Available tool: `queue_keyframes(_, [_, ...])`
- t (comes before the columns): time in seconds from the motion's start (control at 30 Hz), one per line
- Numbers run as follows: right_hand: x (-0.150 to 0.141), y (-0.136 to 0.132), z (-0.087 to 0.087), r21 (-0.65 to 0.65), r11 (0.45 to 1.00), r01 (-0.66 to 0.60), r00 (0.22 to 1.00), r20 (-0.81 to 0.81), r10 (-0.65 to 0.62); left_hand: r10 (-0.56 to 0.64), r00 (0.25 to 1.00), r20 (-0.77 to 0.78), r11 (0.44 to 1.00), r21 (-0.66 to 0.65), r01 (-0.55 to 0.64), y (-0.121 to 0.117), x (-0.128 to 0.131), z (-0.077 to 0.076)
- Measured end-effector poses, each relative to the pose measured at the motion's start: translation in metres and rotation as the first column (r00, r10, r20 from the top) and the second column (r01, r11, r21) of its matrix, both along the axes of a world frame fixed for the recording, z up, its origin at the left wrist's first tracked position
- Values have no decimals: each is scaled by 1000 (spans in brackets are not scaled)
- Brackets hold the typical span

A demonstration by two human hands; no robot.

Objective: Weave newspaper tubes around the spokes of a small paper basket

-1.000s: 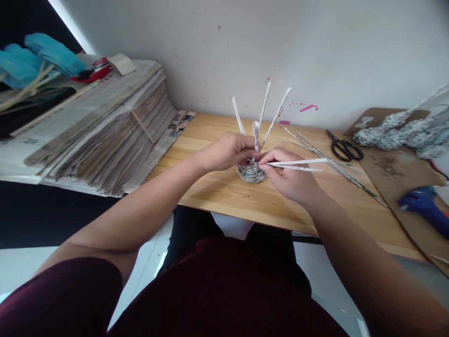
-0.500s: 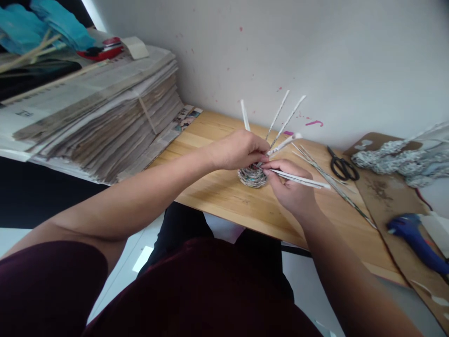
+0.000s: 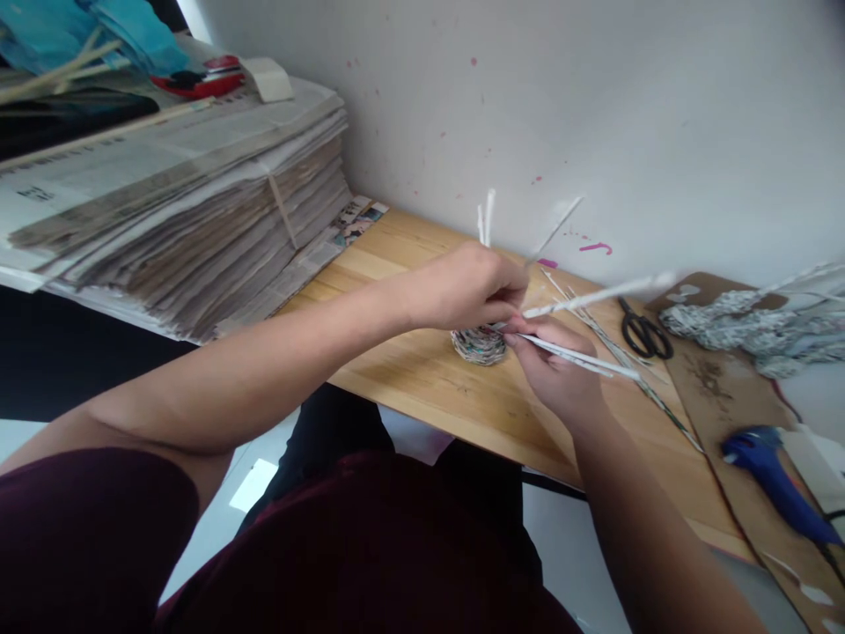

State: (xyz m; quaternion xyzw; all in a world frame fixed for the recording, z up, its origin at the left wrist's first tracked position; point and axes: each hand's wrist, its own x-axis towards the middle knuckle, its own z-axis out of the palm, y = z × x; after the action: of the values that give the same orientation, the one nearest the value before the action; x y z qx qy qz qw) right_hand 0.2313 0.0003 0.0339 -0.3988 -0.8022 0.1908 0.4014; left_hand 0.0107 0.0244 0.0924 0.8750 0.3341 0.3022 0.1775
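A small round basket woven from rolled newspaper stands near the front edge of the wooden table. Long white paper tubes stick up and out from it. My left hand reaches over the basket's top, its fingers pinched on a white paper tube that slants out to the right. On the basket's right side, my right hand is closed around paper tubes that point right. The basket's rim is mostly hidden under both hands.
A tall tied stack of newspapers rises on the left. Loose thin paper tubes and black scissors lie to the right. Beyond them are brown cardboard, a bundle of twisted paper and a blue glue gun. A wall stands behind.
My left hand has shifted slightly right and swung a white tube outward and down to the right. My right hand keeps its hold, a little lower. The view has moved slightly.
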Motion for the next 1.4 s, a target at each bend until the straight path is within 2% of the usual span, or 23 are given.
queue_keyframes(0.07, [0,-2,2,-21,1000,4,1000,21,-3,53,998,16,998,-43,-53,-10,-10,-14])
queue_keyframes(0.2, [-3,-7,12,-59,998,-5,997,81,10,260,950,170,955,-189,-228,-24,-14,-59])
queue_keyframes(0.27, [-4,-7,18,-49,999,-24,992,121,30,270,932,242,937,-287,-197,-26,-6,-79])
queue_keyframes(0.37, [-6,-7,25,-26,997,-70,973,220,74,253,930,267,946,-270,-180,-26,8,-92])
queue_keyframes(0.43, [-7,-6,29,-20,996,-89,955,282,91,260,924,279,952,-235,-197,-27,14,-92])
queue_keyframes(0.6, [-7,-3,36,-74,992,-99,915,385,120,303,894,330,937,-274,-216,-31,17,-86])
queue_keyframes(0.7, [-5,-1,39,-59,994,-93,900,423,109,325,878,351,936,-251,-247,-33,19,-85])
queue_keyframes(0.93, [-1,3,37,-56,994,-91,890,442,107,378,885,272,924,-179,-339,-37,24,-83])
queue_keyframes(1.07, [-1,7,35,-105,992,-74,880,461,115,382,890,248,924,-139,-357,-38,26,-83])
queue_keyframes(1.23, [-2,12,34,-205,976,-74,915,376,148,375,889,262,926,-141,-349,-38,26,-86])
queue_keyframes(1.4, [-3,12,32,-385,918,-96,958,215,190,340,899,276,940,-130,-315,-38,26,-89])
